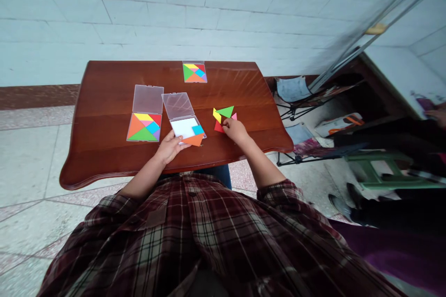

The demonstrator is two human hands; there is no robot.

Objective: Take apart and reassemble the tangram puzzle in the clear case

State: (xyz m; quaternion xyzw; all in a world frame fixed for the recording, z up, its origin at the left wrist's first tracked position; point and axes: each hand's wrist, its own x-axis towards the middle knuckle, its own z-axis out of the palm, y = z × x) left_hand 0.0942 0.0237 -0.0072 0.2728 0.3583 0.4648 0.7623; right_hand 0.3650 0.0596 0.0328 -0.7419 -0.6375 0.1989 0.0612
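Note:
My left hand (169, 147) grips the near left corner of an open tangram case (179, 106), thumb on top. Its lid is folded back. In its white tray lies a blue square (197, 130); an orange triangle (193, 140) lies askew over the near edge, by my left fingertips. My right hand (237, 131) is closed over loose tangram pieces at the right, its fingertips partly hidden. Around it are a green triangle (226, 112), a yellow parallelogram (217, 115), a red piece (219, 127) and a pink triangle (234, 116).
On the wooden table (108, 102), a filled tangram case (144, 127) stands open at left. Another filled tangram set (194, 73) lies at the back edge. A tiled wall (146, 14) rises behind. Folding chairs (294, 89) and a green stool (369, 171) stand right, near another person's shoes (339, 206).

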